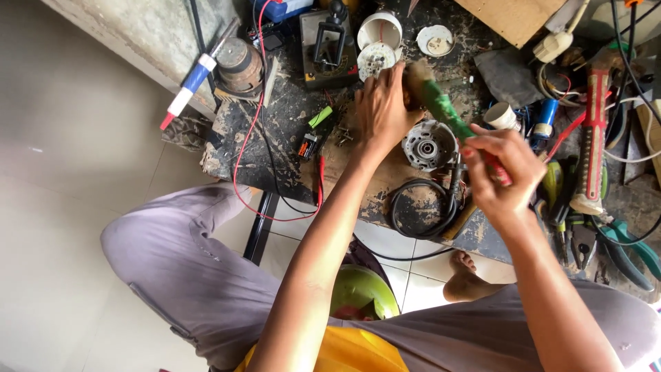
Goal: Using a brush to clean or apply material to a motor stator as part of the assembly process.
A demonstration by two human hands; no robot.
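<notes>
Brush bristles meet the left hand (pixel 381 109) at the far side of the grey motor housing (pixel 428 145), which lies on the stained worktop (pixel 289 131) and serves as the landmark for everything around it. The brush (pixel 441 107) has a green handle running diagonally from above the housing down to its right, where the right hand (pixel 502 169) closes its fingers (pixel 482 148) firmly around the lower, reddish end of the handle. The left hand sits just up and left of the housing, its fingers curled around some small part at the bristle tip; what exactly it grips is hidden behind the hand. The housing itself lies untouched between the two hands, round face up, with a bearing seat at its centre. Just below it a black cable (pixel 420 210) coils on the worktop. Beyond the housing, further from the person, stand a white round cap (pixel 379 31) and a multimeter (pixel 327 48). To the housing's left, a red wire (pixel 241 158) loops over the worktop's edge. To its right, past the right hand, lie a red-handled tool (pixel 593 138) and green-handled pliers (pixel 633 251). Near the housing's upper right stands a small white cup (pixel 501 116).
</notes>
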